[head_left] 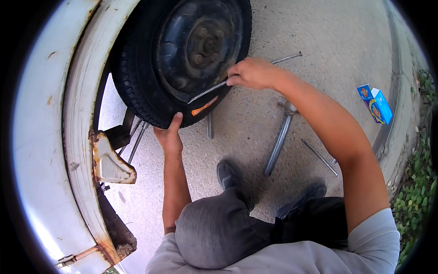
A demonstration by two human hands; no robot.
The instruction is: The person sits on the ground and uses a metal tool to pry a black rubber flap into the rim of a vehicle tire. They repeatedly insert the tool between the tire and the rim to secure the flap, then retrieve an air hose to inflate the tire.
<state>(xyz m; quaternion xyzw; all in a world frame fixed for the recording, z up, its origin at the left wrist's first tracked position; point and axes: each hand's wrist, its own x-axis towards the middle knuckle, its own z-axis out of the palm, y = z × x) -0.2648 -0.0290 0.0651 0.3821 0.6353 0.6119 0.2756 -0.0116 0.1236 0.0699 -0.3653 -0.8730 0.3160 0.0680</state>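
A black tire (pixel 130 86) on a dark steel wheel (pixel 171 50) stands at the vehicle's side, with an orange label (pixel 204 106) on its lower sidewall. My left hand (pixel 170 134) grips the tire's lower edge; the thumb lies on the sidewall and the fingers are hidden behind the tread. In my closed right hand (pixel 253 74) is a long, slim metal pry bar (pixel 210 90). Its near end reaches the edge between sidewall and rim, and the far end sticks out beyond my hand to the right. Whether the tip sits under the tire's bead, I cannot tell.
White, rusty vehicle bodywork (pixel 45 128) and a rusted bracket (pixel 114 166) border the left. A hammer (pixel 279 144), a thin metal rod (pixel 320 158) and a blue box (pixel 378 106) lie on the pavement. A metal tube (pixel 210 125) shows below the tire. Plants (pixel 415 196) line the right curb.
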